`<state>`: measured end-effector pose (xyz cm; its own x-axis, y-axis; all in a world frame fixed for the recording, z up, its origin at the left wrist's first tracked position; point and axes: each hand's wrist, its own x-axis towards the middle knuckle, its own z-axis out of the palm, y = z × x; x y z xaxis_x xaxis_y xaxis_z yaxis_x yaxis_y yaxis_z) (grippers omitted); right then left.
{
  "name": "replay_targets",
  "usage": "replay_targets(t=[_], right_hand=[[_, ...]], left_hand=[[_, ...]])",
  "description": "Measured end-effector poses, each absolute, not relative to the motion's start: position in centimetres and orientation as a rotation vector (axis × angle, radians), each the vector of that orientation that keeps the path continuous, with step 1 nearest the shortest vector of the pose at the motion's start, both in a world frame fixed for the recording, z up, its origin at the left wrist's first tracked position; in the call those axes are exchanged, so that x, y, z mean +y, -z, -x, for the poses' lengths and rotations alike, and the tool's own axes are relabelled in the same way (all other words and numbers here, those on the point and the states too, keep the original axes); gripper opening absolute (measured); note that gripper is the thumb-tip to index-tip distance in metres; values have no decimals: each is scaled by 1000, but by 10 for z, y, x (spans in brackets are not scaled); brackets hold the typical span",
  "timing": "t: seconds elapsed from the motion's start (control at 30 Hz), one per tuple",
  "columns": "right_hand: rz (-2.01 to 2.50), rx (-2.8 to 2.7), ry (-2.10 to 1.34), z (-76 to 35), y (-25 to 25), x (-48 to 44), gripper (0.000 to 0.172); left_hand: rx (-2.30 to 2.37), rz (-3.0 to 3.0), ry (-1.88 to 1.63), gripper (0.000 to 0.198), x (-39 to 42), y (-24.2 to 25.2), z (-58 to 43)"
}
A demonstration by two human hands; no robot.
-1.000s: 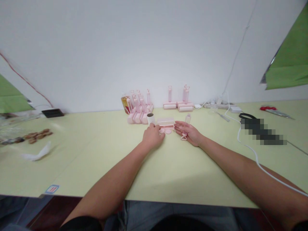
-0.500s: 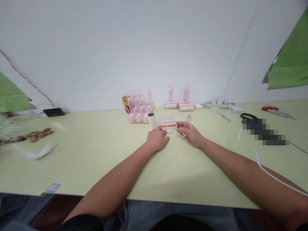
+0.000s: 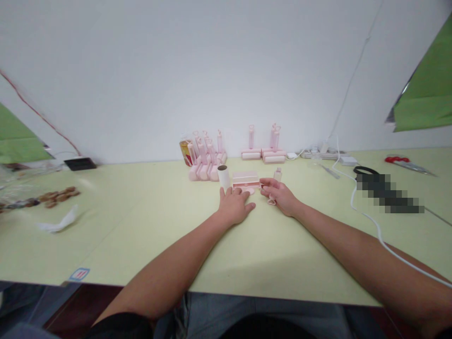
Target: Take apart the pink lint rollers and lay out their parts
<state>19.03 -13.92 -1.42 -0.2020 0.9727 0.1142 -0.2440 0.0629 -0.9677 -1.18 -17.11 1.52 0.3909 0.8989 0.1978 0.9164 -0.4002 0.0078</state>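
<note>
My left hand [image 3: 235, 206] lies flat on the pale yellow table [image 3: 141, 226] with its fingers spread, the fingertips just short of a small pink box-shaped piece [image 3: 245, 179] and a flat pink disc [image 3: 249, 191]. A white paper roll with a dark core [image 3: 223, 176] stands just beyond that hand. My right hand [image 3: 280, 195] rests on the table to the right of the pink piece, fingers curled around a small pink handle part with a heart-shaped loop [image 3: 271, 201]. A small clear bottle [image 3: 278, 174] stands right behind it.
A cluster of pink rollers [image 3: 206, 160] and a yellow bottle [image 3: 185, 151] stand at the wall, with more pink rollers [image 3: 263, 148] to the right. A power strip [image 3: 323, 153], a white cable [image 3: 367, 216], red scissors [image 3: 406, 163], brown bits [image 3: 56, 197] and a white scrap [image 3: 58, 222] lie around.
My left hand has opened from a loose curl and now lies flat, shifted slightly right toward the pink piece. My right hand has curled its fingers over the pink handle part.
</note>
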Motion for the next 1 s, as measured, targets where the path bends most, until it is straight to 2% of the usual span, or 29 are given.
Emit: replay_targets(t=[0.4,0.57,0.83,0.9,1.0], right_hand=[[955,-1199,-1390,-190,11,-140,44],[1020,-1193,-1153,-189,17,-138,33],[1007,-1559,-840,-186,16,-150,30],[1000,-1657,-782,-185,16,-153,28],[1006,-1737,-715,-184,15,-154,24]], left_hand=[[-1723,2548,225,54,-166,-15,16],[-1700,2557,227,56,-166,-16,16],[-1686,2557,249,58,-167,-16,15],[-1690,2530,333,52,-169,-20,13],[-1605,2470,651,38,-174,-32,9]])
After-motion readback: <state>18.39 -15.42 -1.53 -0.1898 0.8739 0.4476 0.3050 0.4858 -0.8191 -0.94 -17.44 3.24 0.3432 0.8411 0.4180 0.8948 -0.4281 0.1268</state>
